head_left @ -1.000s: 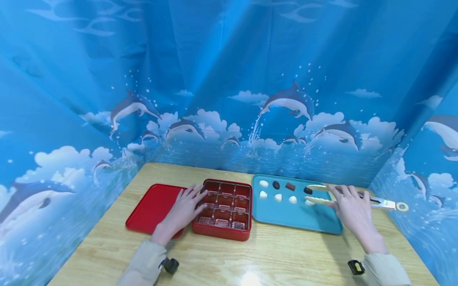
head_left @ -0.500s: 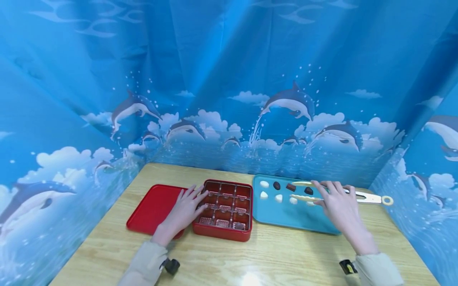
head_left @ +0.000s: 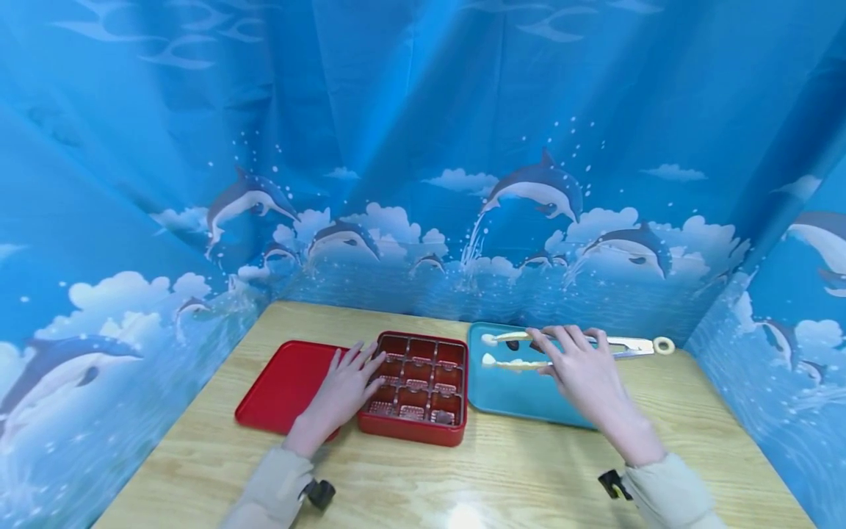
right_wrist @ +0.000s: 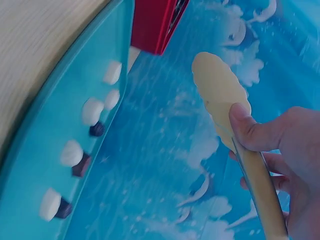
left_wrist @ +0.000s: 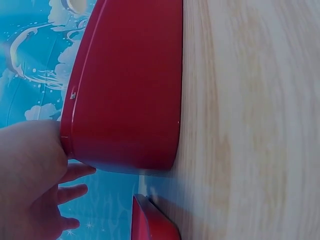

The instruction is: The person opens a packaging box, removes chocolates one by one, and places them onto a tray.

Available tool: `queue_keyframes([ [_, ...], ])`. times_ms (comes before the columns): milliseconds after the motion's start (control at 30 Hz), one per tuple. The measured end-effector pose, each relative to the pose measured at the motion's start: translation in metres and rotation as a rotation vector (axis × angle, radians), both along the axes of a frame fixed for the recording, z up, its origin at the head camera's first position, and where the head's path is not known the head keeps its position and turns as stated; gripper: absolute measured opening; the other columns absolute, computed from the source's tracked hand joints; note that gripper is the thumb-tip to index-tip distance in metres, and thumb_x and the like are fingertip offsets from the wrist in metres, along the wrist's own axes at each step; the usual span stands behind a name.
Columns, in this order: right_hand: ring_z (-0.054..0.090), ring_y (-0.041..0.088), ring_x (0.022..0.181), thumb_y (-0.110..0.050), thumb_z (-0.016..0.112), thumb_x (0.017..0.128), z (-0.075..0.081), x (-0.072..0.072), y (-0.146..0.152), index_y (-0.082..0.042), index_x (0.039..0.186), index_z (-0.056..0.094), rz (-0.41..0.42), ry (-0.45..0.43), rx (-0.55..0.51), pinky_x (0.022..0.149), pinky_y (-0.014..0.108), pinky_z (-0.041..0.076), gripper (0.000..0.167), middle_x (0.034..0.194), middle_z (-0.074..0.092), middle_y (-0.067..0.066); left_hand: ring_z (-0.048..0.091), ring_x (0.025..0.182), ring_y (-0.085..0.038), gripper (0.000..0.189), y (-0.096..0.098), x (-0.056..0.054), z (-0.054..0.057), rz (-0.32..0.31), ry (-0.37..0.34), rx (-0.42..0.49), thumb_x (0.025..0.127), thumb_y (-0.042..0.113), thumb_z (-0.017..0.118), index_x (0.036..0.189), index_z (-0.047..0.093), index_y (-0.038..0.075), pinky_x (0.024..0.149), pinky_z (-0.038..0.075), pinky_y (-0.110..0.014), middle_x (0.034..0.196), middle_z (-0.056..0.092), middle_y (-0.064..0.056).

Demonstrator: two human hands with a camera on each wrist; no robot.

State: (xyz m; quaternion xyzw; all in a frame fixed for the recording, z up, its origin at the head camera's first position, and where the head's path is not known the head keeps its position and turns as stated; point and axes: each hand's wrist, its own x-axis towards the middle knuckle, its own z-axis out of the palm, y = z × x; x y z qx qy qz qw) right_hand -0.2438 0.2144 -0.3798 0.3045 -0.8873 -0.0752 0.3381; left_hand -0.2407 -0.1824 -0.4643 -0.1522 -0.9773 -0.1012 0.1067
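Note:
My left hand (head_left: 340,397) lies with spread, fairly straight fingers over the left rim of a red box (head_left: 410,432) divided into several compartments. Something small and dull shows in its front right compartment. In the left wrist view the thumb side of the hand (left_wrist: 35,180) meets the box's rim. My right hand (head_left: 581,375) grips a pair of cream-tipped tongs (right_wrist: 235,110); they are spread, with nothing visible between the tips. In the head view they hover above a blue tray (head_left: 515,397). White chocolates (right_wrist: 71,152) and dark chocolates (right_wrist: 81,165) lie there.
A flat red lid (head_left: 287,382) lies left of the box, partly under my left forearm. Beneath everything is a wooden table (head_left: 515,470). A blue dolphin-print curtain (head_left: 423,184) hangs along its back and sides.
My right hand has carried the tongs leftward across the tray, from its right end toward the white chocolates at its left end. The left hand stays on the box.

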Motion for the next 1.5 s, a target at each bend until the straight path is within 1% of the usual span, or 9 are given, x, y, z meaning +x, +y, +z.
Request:
queue_keyframes([
  [200,0.06,0.031,0.107,-0.027,0.088,0.079,0.004,0.001,-0.024,-0.013,0.138,0.062,0.059,-0.012,0.055,0.087,0.055,0.044,0.066,0.119,0.065,0.01,0.031,0.148,-0.042,0.054,0.002,0.001,0.0,0.0,0.01,-0.005,0.101,0.033,0.063,0.148,0.053,0.008,0.117,0.022,-0.066,0.156,0.043,-0.018],
  [467,0.06,0.028,0.107,-0.034,0.085,0.082,0.009,0.003,-0.053,-0.018,0.137,0.064,0.145,-0.028,0.142,0.091,0.054,0.046,0.061,0.118,0.066,0.006,0.033,0.147,-0.042,0.052,0.002,0.002,0.0,-0.012,0.038,0.001,0.101,0.032,0.063,0.146,0.055,0.007,0.117,0.023,-0.066,0.155,0.044,-0.019],
  [600,0.06,0.025,0.108,-0.036,0.087,0.078,0.01,0.003,-0.065,-0.021,0.137,0.065,0.19,-0.03,0.214,0.094,0.051,0.047,0.064,0.117,0.066,0.003,0.033,0.147,-0.042,0.052,0.002,0.001,0.0,-0.008,0.034,-0.004,0.101,0.032,0.062,0.146,0.055,0.008,0.117,0.024,-0.066,0.156,0.044,-0.019],
  [767,0.06,0.022,0.109,-0.04,0.09,0.074,0.013,0.004,-0.08,-0.025,0.13,0.069,0.236,0.007,0.31,0.097,0.047,0.047,0.062,0.115,0.068,0.0,0.033,0.146,-0.041,0.052,0.002,0.001,-0.001,-0.001,0.028,-0.02,0.101,0.033,0.063,0.147,0.054,0.008,0.117,0.025,-0.066,0.156,0.044,-0.018],
  [933,0.059,0.019,0.112,-0.04,0.088,0.077,0.017,0.007,-0.092,-0.031,0.13,0.069,0.245,0.008,0.411,0.102,0.045,0.044,0.058,0.117,0.069,-0.004,0.033,0.147,-0.041,0.053,0.003,0.001,-0.001,0.006,0.022,-0.022,0.101,0.033,0.062,0.148,0.053,0.009,0.117,0.024,-0.065,0.157,0.043,-0.018],
  [1067,0.058,0.017,0.114,-0.033,0.086,0.08,0.018,0.01,-0.1,-0.032,0.132,0.068,0.253,-0.003,0.483,0.106,0.045,0.043,0.055,0.118,0.069,-0.006,0.035,0.146,-0.042,0.053,0.003,0.001,0.0,0.0,0.039,-0.017,0.1,0.031,0.064,0.146,0.054,0.007,0.116,0.025,-0.066,0.155,0.045,-0.019],
  [1167,0.058,0.016,0.115,-0.027,0.085,0.082,0.018,0.012,-0.106,-0.032,0.131,0.069,0.257,-0.011,0.518,0.107,0.045,0.043,0.052,0.119,0.069,-0.007,0.035,0.145,-0.042,0.052,0.003,0.001,-0.001,-0.007,0.05,-0.019,0.1,0.03,0.065,0.146,0.055,0.007,0.116,0.026,-0.066,0.154,0.046,-0.019],
  [1267,0.058,0.016,0.117,-0.028,0.084,0.083,0.019,0.015,-0.112,-0.032,0.128,0.071,0.257,-0.004,0.545,0.108,0.043,0.042,0.048,0.12,0.07,-0.008,0.034,0.146,-0.041,0.052,0.003,0.001,-0.001,-0.009,0.051,-0.016,0.1,0.03,0.065,0.146,0.055,0.008,0.116,0.026,-0.066,0.154,0.046,-0.019],
  [1500,0.058,0.013,0.114,-0.03,0.084,0.084,0.019,0.021,-0.132,-0.033,0.119,0.075,0.252,0.093,0.644,0.108,0.037,0.04,0.036,0.117,0.071,-0.012,0.033,0.146,-0.041,0.052,0.002,0.002,0.001,-0.015,0.048,0.004,0.1,0.03,0.065,0.146,0.055,0.007,0.116,0.025,-0.066,0.154,0.045,-0.019],
])
